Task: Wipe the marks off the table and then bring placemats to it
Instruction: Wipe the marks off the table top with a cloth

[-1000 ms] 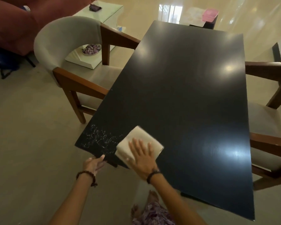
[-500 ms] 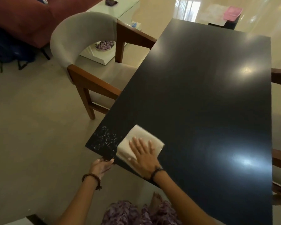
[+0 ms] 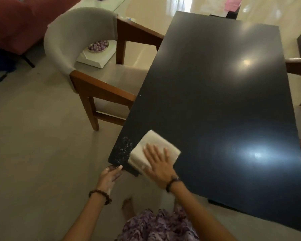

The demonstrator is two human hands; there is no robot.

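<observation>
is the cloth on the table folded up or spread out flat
Folded. The cloth is a compact thick pad with layered edges, pressed under the right hand.

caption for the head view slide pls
Right hand presses folded white cloth beside pale speckled marks on glossy black table.

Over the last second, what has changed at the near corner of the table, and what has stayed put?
The right hand, pressed flat on the folded cloth, has pushed it left toward the corner, so the patch of white marks showing beside it is narrower. Nothing was gripped or let go. The left hand stays at the edge of the table below the corner, and no placemats are in view.
</observation>
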